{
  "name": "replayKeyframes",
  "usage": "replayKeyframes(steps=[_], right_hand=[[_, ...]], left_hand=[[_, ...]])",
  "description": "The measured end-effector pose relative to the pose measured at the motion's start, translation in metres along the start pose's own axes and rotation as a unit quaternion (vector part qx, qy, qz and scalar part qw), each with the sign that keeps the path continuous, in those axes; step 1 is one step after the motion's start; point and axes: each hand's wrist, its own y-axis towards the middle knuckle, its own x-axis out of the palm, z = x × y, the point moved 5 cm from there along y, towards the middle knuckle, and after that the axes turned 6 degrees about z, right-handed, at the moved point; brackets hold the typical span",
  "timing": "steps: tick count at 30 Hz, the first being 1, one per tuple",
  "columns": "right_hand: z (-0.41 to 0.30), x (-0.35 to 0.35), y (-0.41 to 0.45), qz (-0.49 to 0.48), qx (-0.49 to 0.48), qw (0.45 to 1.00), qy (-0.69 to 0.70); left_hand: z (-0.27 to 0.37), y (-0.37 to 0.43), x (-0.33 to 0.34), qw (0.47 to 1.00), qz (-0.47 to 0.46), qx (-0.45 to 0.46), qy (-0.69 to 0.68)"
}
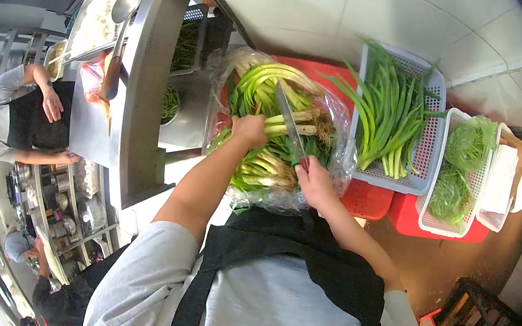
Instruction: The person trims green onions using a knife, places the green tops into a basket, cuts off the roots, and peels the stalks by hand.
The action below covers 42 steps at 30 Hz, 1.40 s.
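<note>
My left hand (249, 131) grips a few green onions (291, 123) by their pale stems, with the rooted ends pointing right. In my right hand (313, 183) is a knife (291, 122), its broad blade slanting up and left across those stems near the roots. Whether the blade touches them I cannot tell. Under and around both hands lie more green onions (270, 169) in an opened clear plastic bag (341, 159). Right of the bag, long green onions without visible roots (390, 116) lie in a grey plastic basket (429, 161).
A white basket (421, 213) with bagged greens (471, 142) stands on a red surface (437, 228) at the right. At left is a steel counter (142, 96) with a ladle (127, 6) and a tray of white food (98, 20). A co-worker (37, 116) stands beyond it; others are farther off.
</note>
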Motion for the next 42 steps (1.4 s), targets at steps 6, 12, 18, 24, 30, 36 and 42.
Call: replayKeyframes(steps=[6,12,18,24,30,36,42], right_hand=[[-0.006,0.014,0.001,-0.004,-0.029,0.999,0.035],[0.01,0.025,-0.008,-0.007,-0.031,0.999,0.019],[0.026,0.02,-0.043,-0.059,-0.003,0.998,0.031],[0.04,0.056,0.022,-0.036,0.013,0.997,0.065],[0.027,0.059,0.005,-0.104,0.062,0.992,0.038],[0.03,0.074,0.022,-0.141,0.088,0.986,0.015],[0.014,0.041,0.006,-0.106,0.099,0.989,0.028]], left_hand=[[-0.003,-0.004,0.003,1.0,0.018,-0.009,0.0],[0.002,-0.004,0.003,1.0,-0.018,-0.016,0.01],[0.001,-0.008,0.002,0.999,-0.037,-0.015,0.001],[0.013,-0.015,0.013,0.999,-0.015,0.046,0.011],[-0.009,-0.011,0.008,1.0,-0.004,0.0,-0.01],[-0.003,-0.016,0.025,0.998,-0.026,0.065,-0.009],[0.015,-0.061,-0.075,0.988,0.078,0.125,-0.04]])
